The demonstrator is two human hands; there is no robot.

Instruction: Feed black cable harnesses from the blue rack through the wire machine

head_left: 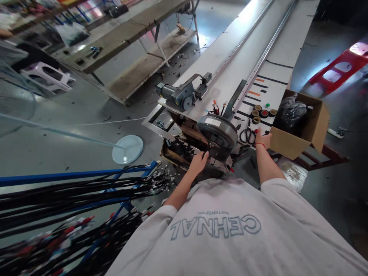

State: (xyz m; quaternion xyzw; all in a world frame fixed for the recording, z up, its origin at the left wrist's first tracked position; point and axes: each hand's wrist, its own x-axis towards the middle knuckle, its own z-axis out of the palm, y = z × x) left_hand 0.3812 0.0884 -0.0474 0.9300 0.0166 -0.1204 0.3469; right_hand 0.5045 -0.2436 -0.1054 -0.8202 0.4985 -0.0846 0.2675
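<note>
My left hand (199, 161) is low at the near end of the bench, with thumb and fingers closed beside a machine with a large dark round wheel (217, 128). What those fingers grip, if anything, I cannot make out. At the bench's near right edge, my right hand (263, 139) has its fingers curled, with a small dark bit showing by them. Just left of it lie black-handled scissors (247, 135). Several tape rolls (264, 113) sit behind the scissors. An open cardboard box (290, 143) holding clear plastic and dark contents stands right of this hand.
A long white bench (258, 46) with metal rails runs away from me. A grey motor unit (184, 97) stands on its left side. Black cable bundles (71, 199) hang on a blue rack at left. A red stool (342, 69) stands at right.
</note>
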